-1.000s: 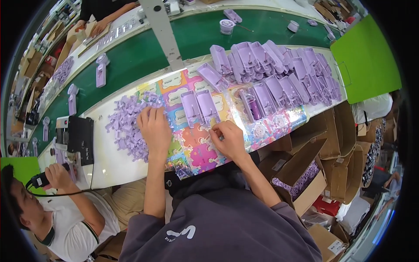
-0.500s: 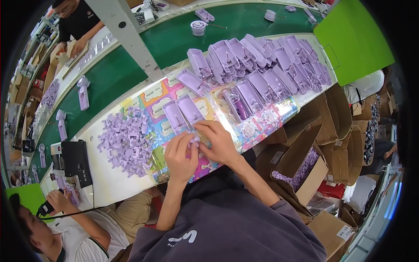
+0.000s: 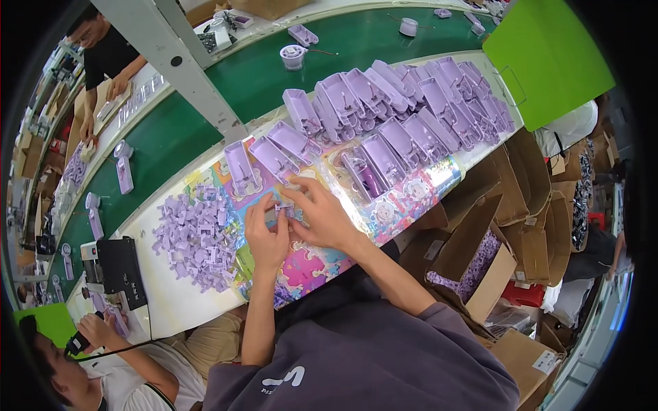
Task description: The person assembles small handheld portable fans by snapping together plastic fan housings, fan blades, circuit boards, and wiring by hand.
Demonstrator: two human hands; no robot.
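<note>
Between the fingertips of my left hand [image 3: 266, 240] and my right hand [image 3: 322, 216] is a small lavender plastic part [image 3: 284, 207]. Both hands pinch it just above a colourful printed mat; fingers partly cover its shape. Just beyond my fingers lie open, trough-shaped lavender housings, one at the left [image 3: 240, 168] and another beside it [image 3: 273, 157]. Left of my left hand spreads a loose heap of small lavender plastic parts [image 3: 195, 236]. A large pile of lavender housings [image 3: 397, 103], some with thin wires, fills the far right of the table.
A green conveyor belt [image 3: 260, 82] runs behind the table, carrying several lavender pieces. A grey metal post [image 3: 185, 68] rises at its edge. Cardboard boxes [image 3: 473, 260] stand at the right, below a green panel [image 3: 548, 61]. Co-workers sit at lower left and upper left.
The two housings before my hands now lie farther off and more to the left, by a third one. My hands have shifted slightly left, still pinching a small part. The view has turned a little.
</note>
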